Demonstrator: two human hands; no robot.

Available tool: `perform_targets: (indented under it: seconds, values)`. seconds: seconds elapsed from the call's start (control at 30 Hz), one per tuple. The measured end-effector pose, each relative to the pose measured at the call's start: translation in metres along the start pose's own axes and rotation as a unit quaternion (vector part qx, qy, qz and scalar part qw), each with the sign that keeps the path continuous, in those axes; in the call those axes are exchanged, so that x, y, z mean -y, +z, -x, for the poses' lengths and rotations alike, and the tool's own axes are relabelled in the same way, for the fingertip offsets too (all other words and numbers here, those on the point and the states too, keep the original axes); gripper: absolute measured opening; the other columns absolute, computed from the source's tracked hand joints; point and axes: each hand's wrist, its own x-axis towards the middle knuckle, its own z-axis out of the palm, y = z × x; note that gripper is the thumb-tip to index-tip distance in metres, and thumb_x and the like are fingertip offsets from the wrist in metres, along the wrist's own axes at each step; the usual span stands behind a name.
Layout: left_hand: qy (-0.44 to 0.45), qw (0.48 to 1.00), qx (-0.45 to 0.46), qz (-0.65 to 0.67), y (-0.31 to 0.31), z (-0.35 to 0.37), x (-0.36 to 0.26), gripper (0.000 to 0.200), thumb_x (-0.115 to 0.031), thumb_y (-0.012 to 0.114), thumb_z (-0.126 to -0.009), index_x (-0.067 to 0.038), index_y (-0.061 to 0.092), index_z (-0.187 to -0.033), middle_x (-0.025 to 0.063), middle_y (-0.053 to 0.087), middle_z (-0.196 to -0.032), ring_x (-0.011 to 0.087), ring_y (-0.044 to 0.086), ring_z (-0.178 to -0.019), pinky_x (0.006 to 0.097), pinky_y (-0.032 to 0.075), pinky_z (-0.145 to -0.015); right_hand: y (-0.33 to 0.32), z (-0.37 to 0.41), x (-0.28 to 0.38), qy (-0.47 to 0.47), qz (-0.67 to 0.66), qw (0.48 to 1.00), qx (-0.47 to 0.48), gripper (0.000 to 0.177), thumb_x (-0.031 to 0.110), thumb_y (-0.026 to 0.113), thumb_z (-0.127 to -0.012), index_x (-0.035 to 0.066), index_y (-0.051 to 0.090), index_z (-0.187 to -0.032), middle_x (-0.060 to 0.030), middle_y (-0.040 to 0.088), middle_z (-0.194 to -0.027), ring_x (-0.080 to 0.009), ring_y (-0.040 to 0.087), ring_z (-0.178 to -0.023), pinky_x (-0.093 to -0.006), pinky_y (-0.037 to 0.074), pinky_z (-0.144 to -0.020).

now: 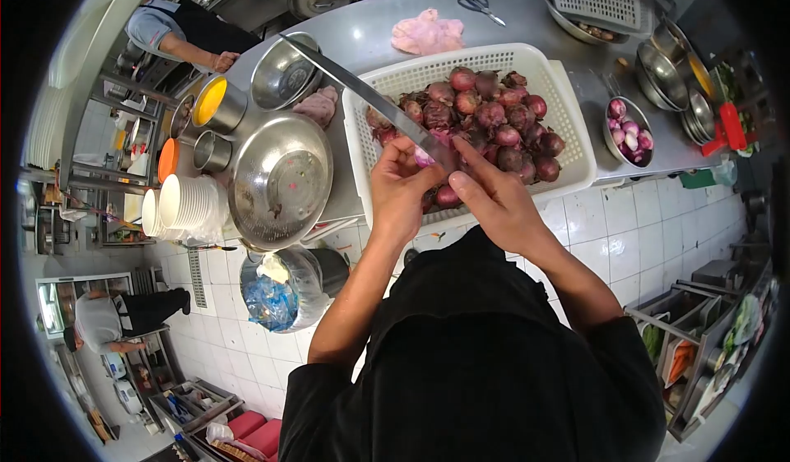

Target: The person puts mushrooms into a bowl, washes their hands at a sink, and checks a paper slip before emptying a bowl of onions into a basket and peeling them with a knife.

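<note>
A white perforated basket full of unpeeled red onions stands on the steel table, just under my hands. My left hand is closed around a small purple onion, with fingers and thumb bent about it. From my right hand a long knife points up and to the left, its blade crossing above the basket's left side. The handle is hidden in my fingers. The lower blade passes close by the onion; whether it touches cannot be made out.
A wide steel bowl and stacked white cups are at the left. Right of the basket, a bowl holds peeled onions. Scissors and a pink cloth lie behind. Another person's hand rests at the far left edge.
</note>
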Motion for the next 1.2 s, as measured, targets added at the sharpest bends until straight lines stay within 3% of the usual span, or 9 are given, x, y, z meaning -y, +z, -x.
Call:
perform_targets:
  seconds: [0.27, 0.57, 0.7, 0.77, 0.87, 0.9, 1.0, 1.07, 1.2]
  values:
    - [0.018, 0.999, -0.013, -0.036, 0.007, 0.000, 0.001, 0.033, 0.019, 0.058, -0.074, -0.002, 0.051, -0.099, 0.0087, 0.065, -0.101, 0.0145, 0.063, -0.093, 0.0279, 0.052, -0.081, -0.002, 0.001, 0.007, -0.018, 0.023, 1.000, 0.003, 0.065, 0.042, 0.053, -0.095, -0.003, 0.041, -0.141, -0.0139, 0.056, -0.062, -0.0231, 0.060, -0.057, -0.0333, 0.046, -0.060]
    - [0.040, 0.999, -0.022, -0.028, 0.000, -0.001, 0.012, 0.037, 0.020, 0.060, -0.075, -0.002, 0.052, -0.103, 0.0098, 0.065, -0.102, 0.0154, 0.063, -0.096, 0.0284, 0.053, -0.082, 0.007, -0.003, -0.009, -0.067, 0.042, 0.996, -0.035, 0.060, 0.042, 0.051, -0.097, 0.000, 0.046, -0.139, -0.0133, 0.061, -0.065, -0.0235, 0.065, -0.060, -0.0343, 0.049, -0.061]
    - [0.007, 0.999, 0.010, 0.040, -0.008, 0.005, 0.007, 0.041, 0.020, 0.061, -0.076, -0.001, 0.052, -0.110, 0.0105, 0.064, -0.106, 0.0173, 0.063, -0.099, 0.0308, 0.054, -0.085, 0.000, -0.002, -0.009, 0.069, -0.149, 0.986, 0.032, 0.051, 0.047, 0.049, -0.098, -0.001, 0.062, -0.107, -0.0066, 0.057, -0.058, -0.0163, 0.057, -0.049, -0.0293, 0.045, -0.050]
    - [-0.008, 0.996, 0.041, 0.077, -0.015, 0.009, 0.004, 0.043, 0.020, 0.061, -0.077, 0.000, 0.052, -0.114, 0.0114, 0.064, -0.109, 0.0183, 0.063, -0.101, 0.0317, 0.054, -0.088, -0.025, -0.007, -0.004, 0.177, -0.181, 0.963, 0.094, 0.052, 0.050, 0.047, -0.098, 0.002, 0.062, -0.085, -0.0032, 0.053, -0.054, -0.0122, 0.051, -0.044, -0.0263, 0.040, -0.044]
    - [-0.004, 0.995, 0.065, 0.076, -0.021, 0.014, 0.001, 0.049, 0.020, 0.061, -0.078, 0.000, 0.052, -0.122, 0.0125, 0.063, -0.115, 0.0195, 0.063, -0.103, 0.0316, 0.053, -0.090, -0.039, -0.018, -0.009, 0.194, -0.240, 0.949, 0.056, 0.051, 0.052, 0.047, -0.098, 0.010, 0.049, -0.069, -0.0010, 0.044, -0.050, -0.0095, 0.041, -0.039, -0.0247, 0.032, -0.038]
    - [-0.006, 0.995, 0.064, 0.070, -0.022, 0.015, 0.000, 0.050, 0.020, 0.061, -0.078, 0.000, 0.051, -0.123, 0.0127, 0.063, -0.116, 0.0196, 0.063, -0.104, 0.0318, 0.053, -0.091, -0.042, -0.022, -0.015, 0.209, -0.227, 0.949, 0.068, 0.049, 0.052, 0.047, -0.097, 0.009, 0.053, -0.075, -0.0001, 0.043, -0.051, -0.0093, 0.041, -0.039, -0.0252, 0.031, -0.039]
    - [-0.004, 0.997, 0.061, 0.045, -0.023, 0.012, -0.002, 0.053, 0.019, 0.060, -0.079, 0.000, 0.050, -0.127, 0.0129, 0.062, -0.117, 0.0198, 0.063, -0.105, 0.0320, 0.052, -0.092, -0.042, -0.026, -0.018, 0.220, -0.174, 0.959, 0.052, 0.055, 0.056, 0.046, -0.096, 0.007, 0.053, -0.073, -0.0021, 0.046, -0.054, -0.0099, 0.043, -0.039, -0.0247, 0.033, -0.036]
    - [-0.001, 0.998, 0.057, 0.020, -0.019, 0.011, -0.004, 0.054, 0.018, 0.060, -0.080, 0.000, 0.049, -0.129, 0.0126, 0.063, -0.117, 0.0196, 0.062, -0.105, 0.0320, 0.052, -0.092, -0.041, -0.023, -0.020, 0.187, -0.172, 0.965, 0.063, 0.049, 0.054, 0.046, -0.097, 0.009, 0.052, -0.079, -0.0011, 0.046, -0.055, -0.0094, 0.043, -0.040, -0.0254, 0.032, -0.038]
    - [-0.026, 0.996, 0.038, 0.081, -0.012, 0.007, -0.008, 0.051, 0.015, 0.061, -0.082, 0.001, 0.049, -0.129, 0.0126, 0.063, -0.116, 0.0193, 0.062, -0.105, 0.0323, 0.053, -0.092, -0.038, -0.019, -0.019, 0.191, -0.171, 0.965, 0.056, 0.048, 0.053, 0.046, -0.097, 0.007, 0.056, -0.088, -0.0004, 0.046, -0.056, -0.0092, 0.041, -0.041, -0.0257, 0.032, -0.039]
